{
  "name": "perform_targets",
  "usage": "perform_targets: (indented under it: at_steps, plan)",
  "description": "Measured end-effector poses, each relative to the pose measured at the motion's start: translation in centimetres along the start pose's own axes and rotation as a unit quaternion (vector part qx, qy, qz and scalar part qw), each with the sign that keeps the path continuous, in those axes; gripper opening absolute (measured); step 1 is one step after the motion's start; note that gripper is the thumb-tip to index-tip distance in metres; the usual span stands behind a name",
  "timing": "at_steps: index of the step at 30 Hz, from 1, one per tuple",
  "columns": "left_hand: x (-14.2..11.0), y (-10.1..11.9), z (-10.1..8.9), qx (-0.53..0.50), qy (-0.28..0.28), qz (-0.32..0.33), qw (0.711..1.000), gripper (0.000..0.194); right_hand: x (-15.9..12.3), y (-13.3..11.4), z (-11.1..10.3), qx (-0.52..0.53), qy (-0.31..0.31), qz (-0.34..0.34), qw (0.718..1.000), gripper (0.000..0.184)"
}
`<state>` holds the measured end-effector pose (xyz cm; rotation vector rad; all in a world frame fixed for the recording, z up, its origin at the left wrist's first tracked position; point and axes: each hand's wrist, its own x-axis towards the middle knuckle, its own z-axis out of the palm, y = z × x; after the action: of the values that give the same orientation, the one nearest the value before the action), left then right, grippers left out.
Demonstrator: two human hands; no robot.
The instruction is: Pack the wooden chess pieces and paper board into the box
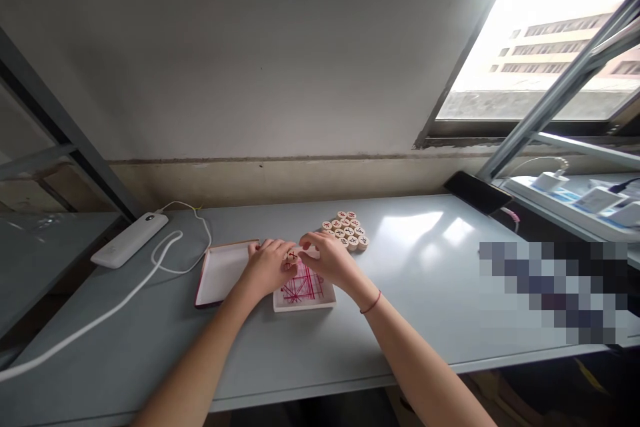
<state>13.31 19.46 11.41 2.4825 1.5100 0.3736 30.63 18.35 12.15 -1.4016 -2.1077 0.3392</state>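
Note:
Between my two hands is a round wooden xiangqi piece (293,255) with a dark character on its face. The fingers and thumb of my left hand (267,268) are closed about it, over the back left of a shallow white box tray (305,309). My right hand (330,259) is at the tray's back right, its thumb and index finger apart beside the piece. A folded sheet with red lines (304,282) lies in the tray. Just behind my right hand, several more xiangqi pieces (349,231) sit grouped in rows, partly hidden by it.
Left of the tray lies the box lid (225,273), white inside. A white power bank (131,240) with a white cable (125,299) is farther left. At the back right are a dark phone-like slab (477,193) and a power strip (575,203). A wall borders the grey desk (400,320).

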Motion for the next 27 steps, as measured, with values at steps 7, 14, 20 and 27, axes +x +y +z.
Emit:
perform_targets:
  at_steps: [7, 14, 20, 27]
  plan:
    - [0.4, 0.4, 0.7, 0.008, 0.008, 0.002, 1.0, 0.025, 3.8, 6.6, -4.2, -0.083, 0.099, 0.22, 0.967, 0.022]
    - [0.0, 0.3, 0.7, 0.013, 0.004, 0.002, 1.0, 0.022, 8.2, 9.1, -4.9, -0.195, -0.089, 0.288, 0.933, 0.037]
    - [-0.1, 0.2, 0.5, 0.012, 0.002, -0.007, 1.0, 0.045, 9.4, 9.5, -4.1, -0.202, -0.133, 0.3, 0.923, 0.031]
    - [-0.2, 0.2, 0.2, 0.009, 0.01, -0.004, 1.0, 0.049, 9.4, 10.3, -3.9, -0.188, -0.128, 0.28, 0.933, 0.03]
